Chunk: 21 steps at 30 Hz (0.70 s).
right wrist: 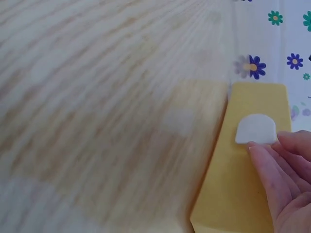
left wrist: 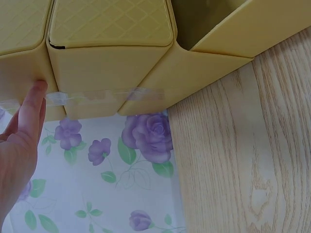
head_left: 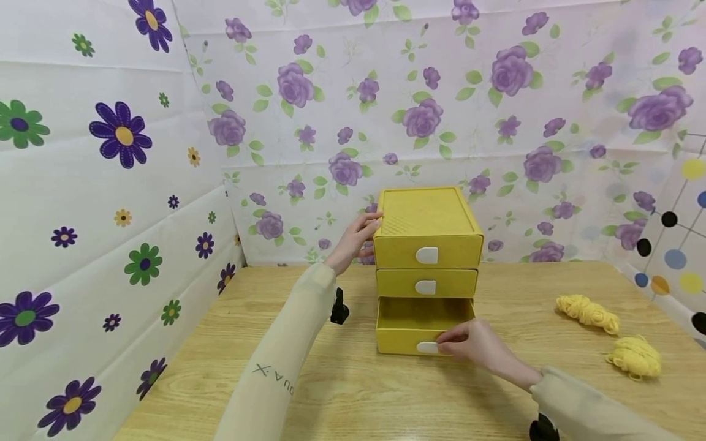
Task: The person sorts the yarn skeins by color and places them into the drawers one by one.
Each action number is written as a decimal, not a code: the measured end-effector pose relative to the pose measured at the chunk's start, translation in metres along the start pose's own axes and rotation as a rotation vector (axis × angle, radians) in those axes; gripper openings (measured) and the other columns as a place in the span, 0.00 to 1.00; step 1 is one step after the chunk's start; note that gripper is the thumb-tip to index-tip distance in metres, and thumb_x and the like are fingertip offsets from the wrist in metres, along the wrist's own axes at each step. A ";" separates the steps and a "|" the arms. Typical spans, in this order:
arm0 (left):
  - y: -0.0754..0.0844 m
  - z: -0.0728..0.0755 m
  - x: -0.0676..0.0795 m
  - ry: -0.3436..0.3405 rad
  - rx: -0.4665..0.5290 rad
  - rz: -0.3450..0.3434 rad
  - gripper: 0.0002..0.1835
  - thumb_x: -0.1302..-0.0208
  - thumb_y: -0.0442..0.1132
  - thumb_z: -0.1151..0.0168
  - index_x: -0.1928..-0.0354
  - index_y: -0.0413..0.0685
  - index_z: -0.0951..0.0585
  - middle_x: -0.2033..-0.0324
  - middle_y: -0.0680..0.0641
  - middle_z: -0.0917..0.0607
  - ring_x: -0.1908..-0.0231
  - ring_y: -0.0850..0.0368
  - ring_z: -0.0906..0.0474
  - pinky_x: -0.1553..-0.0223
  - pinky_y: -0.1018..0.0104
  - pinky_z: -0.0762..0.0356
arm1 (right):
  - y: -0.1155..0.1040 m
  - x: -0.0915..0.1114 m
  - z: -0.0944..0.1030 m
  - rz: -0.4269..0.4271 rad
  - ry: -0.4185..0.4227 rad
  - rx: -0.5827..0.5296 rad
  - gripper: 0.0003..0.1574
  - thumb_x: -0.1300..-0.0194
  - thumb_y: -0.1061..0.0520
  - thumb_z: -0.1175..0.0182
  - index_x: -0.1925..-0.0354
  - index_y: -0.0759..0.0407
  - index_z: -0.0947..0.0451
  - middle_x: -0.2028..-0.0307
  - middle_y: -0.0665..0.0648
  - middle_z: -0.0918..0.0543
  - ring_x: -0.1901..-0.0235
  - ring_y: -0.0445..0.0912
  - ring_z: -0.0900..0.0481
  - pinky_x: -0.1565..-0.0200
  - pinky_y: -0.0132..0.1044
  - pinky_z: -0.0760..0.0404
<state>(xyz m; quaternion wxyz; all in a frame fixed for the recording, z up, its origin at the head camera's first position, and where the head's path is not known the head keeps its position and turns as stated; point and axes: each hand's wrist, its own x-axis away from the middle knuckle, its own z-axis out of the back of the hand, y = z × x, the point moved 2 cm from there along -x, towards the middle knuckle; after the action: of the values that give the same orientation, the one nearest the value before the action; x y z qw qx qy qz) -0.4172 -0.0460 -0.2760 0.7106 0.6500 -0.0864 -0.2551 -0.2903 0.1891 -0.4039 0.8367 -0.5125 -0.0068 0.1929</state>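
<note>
A yellow three-drawer box [head_left: 430,211] stands on the table before the flowered backdrop. Its bottom drawer [head_left: 399,340] is pulled out, and the part of its inside that shows is bare. The upper two drawers are closed. With thumb and fingers my right hand [head_left: 475,344] pinches the white tab [right wrist: 256,129] on the bottom drawer's front. My left hand [head_left: 353,242] rests against the box's upper left side, its fingers extended. In the left wrist view, one fingertip [left wrist: 39,87] touches the yellow side wall, which has a strip of clear tape across it.
On the right of the wooden table [head_left: 342,392] lie a twisted skein of yellow yarn [head_left: 588,313] and a rounder yellow yarn bundle [head_left: 634,356]. Patterned sheets [head_left: 331,122] enclose the table at the back and both sides. Each wrist wears a black device.
</note>
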 end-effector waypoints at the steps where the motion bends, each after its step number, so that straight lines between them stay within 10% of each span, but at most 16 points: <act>1: 0.000 0.000 0.000 -0.002 0.000 0.000 0.24 0.29 0.43 0.56 0.34 0.45 0.41 0.44 0.41 0.37 0.50 0.45 0.34 0.53 0.50 0.32 | -0.001 0.000 0.001 -0.001 -0.008 -0.007 0.10 0.46 0.63 0.35 0.66 0.70 0.18 0.72 0.59 0.17 0.73 0.57 0.20 0.73 0.43 0.21; 21: -0.002 0.001 -0.002 -0.010 0.004 0.002 0.24 0.29 0.43 0.56 0.33 0.45 0.41 0.42 0.41 0.39 0.47 0.40 0.38 0.52 0.49 0.33 | -0.004 0.010 0.048 -0.031 -0.108 -0.154 0.18 0.40 0.57 0.40 0.58 0.72 0.21 0.68 0.67 0.19 0.69 0.55 0.19 0.73 0.47 0.22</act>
<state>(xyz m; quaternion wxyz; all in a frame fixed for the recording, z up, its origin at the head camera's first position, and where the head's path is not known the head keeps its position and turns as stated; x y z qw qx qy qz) -0.4195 -0.0465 -0.2772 0.7093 0.6499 -0.0911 -0.2574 -0.2897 0.2318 -0.3800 0.7962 -0.5640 -0.0744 0.2062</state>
